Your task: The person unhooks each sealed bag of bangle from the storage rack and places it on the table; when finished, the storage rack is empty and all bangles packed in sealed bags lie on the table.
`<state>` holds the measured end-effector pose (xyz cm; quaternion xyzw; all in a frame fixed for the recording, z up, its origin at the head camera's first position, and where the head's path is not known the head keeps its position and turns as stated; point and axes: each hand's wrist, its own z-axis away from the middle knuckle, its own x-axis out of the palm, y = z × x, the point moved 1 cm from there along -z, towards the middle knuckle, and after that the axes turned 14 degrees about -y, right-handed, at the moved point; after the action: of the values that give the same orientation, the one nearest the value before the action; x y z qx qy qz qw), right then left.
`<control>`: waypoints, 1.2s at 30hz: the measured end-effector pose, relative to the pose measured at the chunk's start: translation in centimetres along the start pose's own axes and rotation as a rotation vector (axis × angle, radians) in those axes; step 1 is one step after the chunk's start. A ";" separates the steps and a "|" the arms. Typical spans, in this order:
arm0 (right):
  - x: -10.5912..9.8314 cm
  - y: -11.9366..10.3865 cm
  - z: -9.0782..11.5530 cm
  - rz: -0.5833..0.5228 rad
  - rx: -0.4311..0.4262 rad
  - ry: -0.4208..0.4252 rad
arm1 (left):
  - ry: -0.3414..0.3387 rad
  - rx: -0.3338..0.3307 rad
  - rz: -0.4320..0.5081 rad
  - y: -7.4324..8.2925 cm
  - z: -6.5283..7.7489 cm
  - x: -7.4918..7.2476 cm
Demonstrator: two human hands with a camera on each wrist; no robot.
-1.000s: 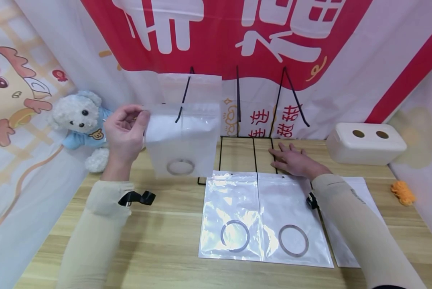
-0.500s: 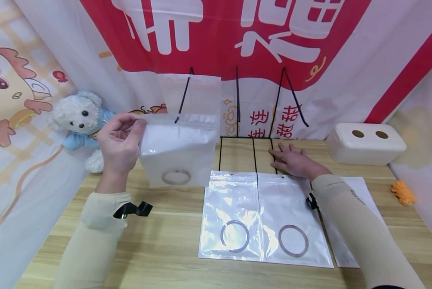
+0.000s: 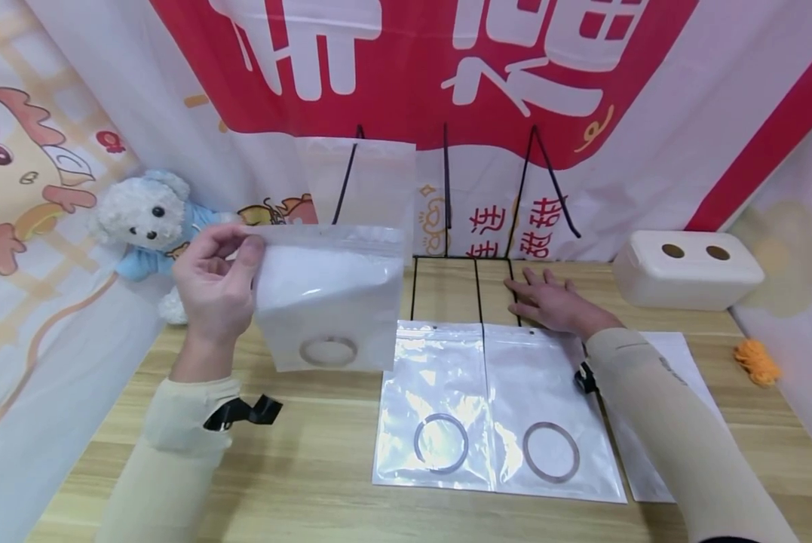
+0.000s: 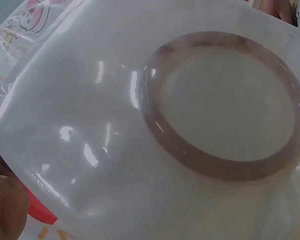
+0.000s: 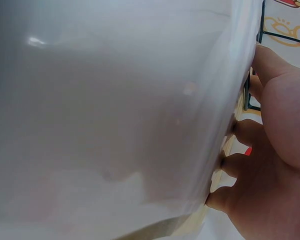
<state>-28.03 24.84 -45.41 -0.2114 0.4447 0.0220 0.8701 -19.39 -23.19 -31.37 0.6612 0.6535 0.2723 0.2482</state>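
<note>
My left hand [image 3: 212,290] pinches the upper left corner of a translucent zip bag [image 3: 331,294] that holds a brownish bangle [image 3: 327,351]. The bag hangs tilted above the table; a black rack's hook [image 3: 346,185] ends at its top edge, and whether they touch I cannot tell. The bangle [image 4: 205,165] looks large through the film in the left wrist view. Behind hangs another clear sheet or bag [image 3: 378,181]. My right hand [image 3: 548,302] rests spread-fingered on the wire base of the black rack [image 3: 447,177]; its fingers [image 5: 232,162] are straight in the right wrist view.
Two bags [image 3: 439,377] with ring shapes lie side by side before the rack, a third bag [image 3: 666,354] partly under the right forearm. A white box with two holes [image 3: 687,271] stands right, an orange yarn bundle [image 3: 758,362] near it. A plush bear [image 3: 151,219] sits left.
My left hand has drawn the bag toward me, down and slightly left. The hook tip, earlier seen over the bag's front, no longer shows in front of it. My right hand stays put.
</note>
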 end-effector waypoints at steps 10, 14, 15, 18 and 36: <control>0.0 0.0 0.0 -0.008 0.005 -0.003 | -0.012 -0.091 -0.022 0.3 1.4 -1.3; -0.1 0.0 0.1 -0.009 0.008 -0.011 | -0.006 -0.159 -0.003 0.3 2.2 -1.8; -0.1 -0.1 0.1 -0.011 0.006 -0.012 | -0.001 -0.185 -0.005 0.2 2.4 -1.9; -0.1 -0.2 0.1 -0.014 0.005 -0.014 | 0.016 -0.260 -0.007 0.1 3.0 -2.4; -0.2 -0.1 0.0 -0.016 0.018 -0.019 | -0.001 -0.706 -0.157 -3.7 4.1 -5.1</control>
<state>-28.10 24.77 -45.21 -0.2066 0.4349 0.0131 0.8764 -19.24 -28.09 -37.10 0.4826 0.5678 0.4611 0.4817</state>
